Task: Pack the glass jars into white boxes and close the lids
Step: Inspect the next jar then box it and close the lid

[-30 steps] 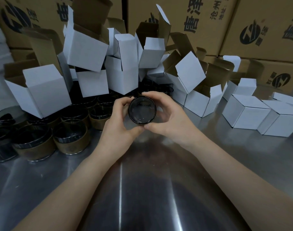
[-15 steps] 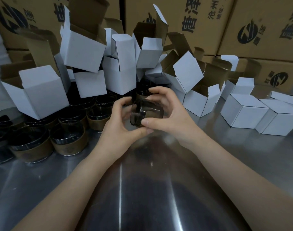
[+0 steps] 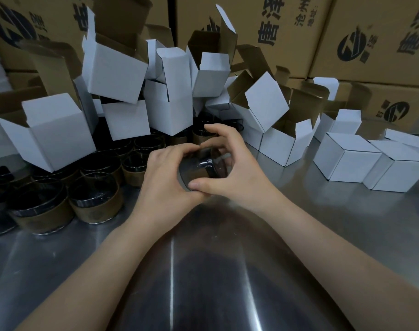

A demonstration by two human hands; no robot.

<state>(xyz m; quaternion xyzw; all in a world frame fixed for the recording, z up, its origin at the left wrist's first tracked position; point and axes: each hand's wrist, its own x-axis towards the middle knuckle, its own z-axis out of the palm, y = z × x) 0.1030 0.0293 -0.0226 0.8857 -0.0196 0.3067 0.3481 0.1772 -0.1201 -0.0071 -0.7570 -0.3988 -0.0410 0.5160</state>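
Both hands hold one dark glass jar [image 3: 202,167] above the steel table, in the middle of the view. My left hand [image 3: 166,180] wraps its left side, fingers curled over the top. My right hand [image 3: 230,173] grips the right side, thumb underneath and fingers arched over it. The jar lies tilted on its side. Behind it rises a pile of open white boxes [image 3: 122,75] with brown insides. Several more jars with brown paper sleeves [image 3: 95,201] stand at the left.
Closed white boxes [image 3: 346,158] sit in a row at the right. Large brown cartons [image 3: 370,32] line the back. The steel table [image 3: 203,283] stretches toward me, between my forearms.
The jar has turned in my hands: its round end faced me a second ago, now it lies sideways. Both hands have shifted slightly lower and closer around it.
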